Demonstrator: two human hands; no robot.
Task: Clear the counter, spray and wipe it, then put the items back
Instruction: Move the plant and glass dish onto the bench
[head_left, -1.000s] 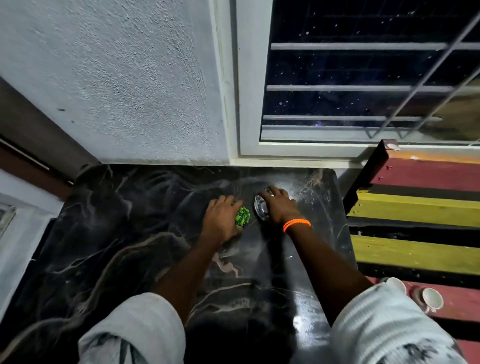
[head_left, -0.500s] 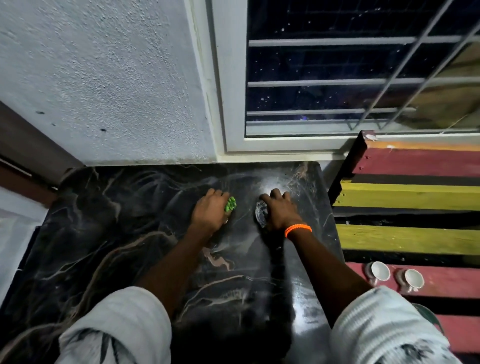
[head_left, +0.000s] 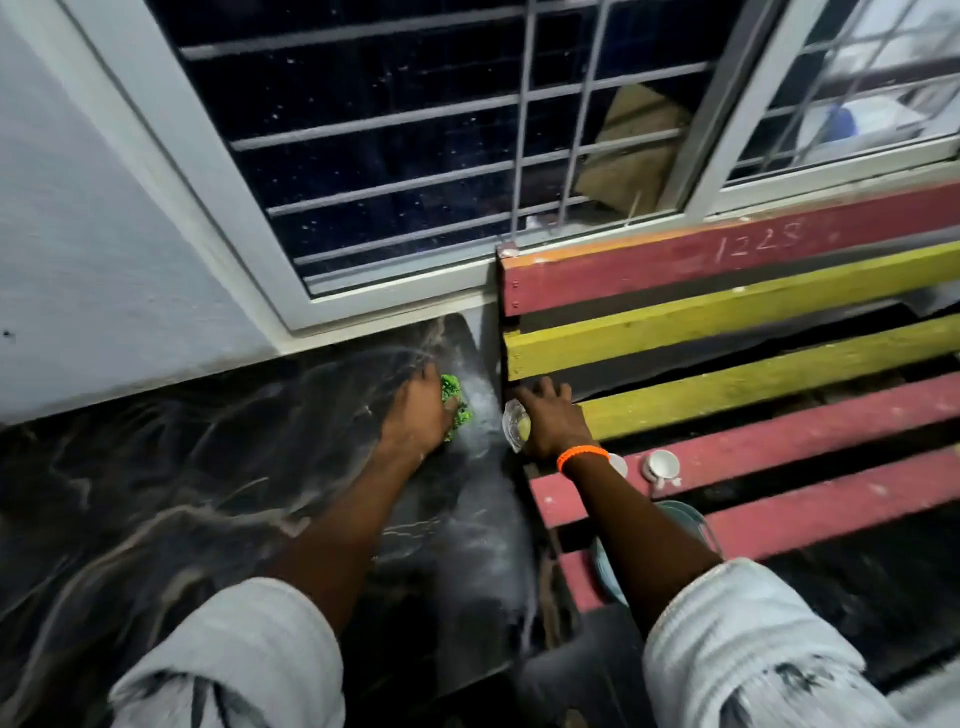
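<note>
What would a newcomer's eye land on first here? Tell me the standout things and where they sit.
First the bright green scrubber under the left hand, pressed on the black marble counter near its far right corner. Next the right hand with its orange wristband, holding a small clear glass dish at the counter's right edge. To the right is a red and yellow slatted bench with a small white cup on it.

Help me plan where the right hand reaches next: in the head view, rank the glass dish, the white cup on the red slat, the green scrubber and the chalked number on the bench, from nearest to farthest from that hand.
1. Glass dish: under the right hand, at the counter's edge.
2. Green scrubber: left, under the left hand.
3. White cup: right, on a red slat; close to call with the scrubber.
4. Chalked number: far up the bench back.
</note>
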